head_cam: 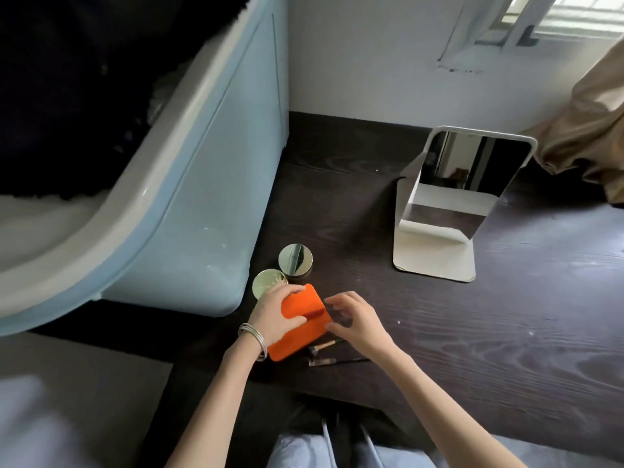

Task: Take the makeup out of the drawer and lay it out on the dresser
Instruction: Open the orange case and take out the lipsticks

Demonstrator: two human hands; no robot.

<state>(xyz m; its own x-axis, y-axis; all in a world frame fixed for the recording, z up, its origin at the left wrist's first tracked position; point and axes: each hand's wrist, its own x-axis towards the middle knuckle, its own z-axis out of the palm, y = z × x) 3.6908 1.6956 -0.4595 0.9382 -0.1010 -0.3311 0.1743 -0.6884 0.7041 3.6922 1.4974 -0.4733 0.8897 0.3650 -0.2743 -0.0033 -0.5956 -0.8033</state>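
Centrally, on the dark wood surface [439, 332], the orange case [297, 329] sits gripped by the left hand [273, 315], fingers curled over its top edge. Right hand [358, 320] hovers beside it, fingers loosely spread, holding nothing. No legible writing.

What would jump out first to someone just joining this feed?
The bright orange case, held in the left hand near the front of the dark wood dresser, with the right hand open beside it. Next, two round gold-lidded jars just behind the case, and the white-framed standing mirror farther back to the right.
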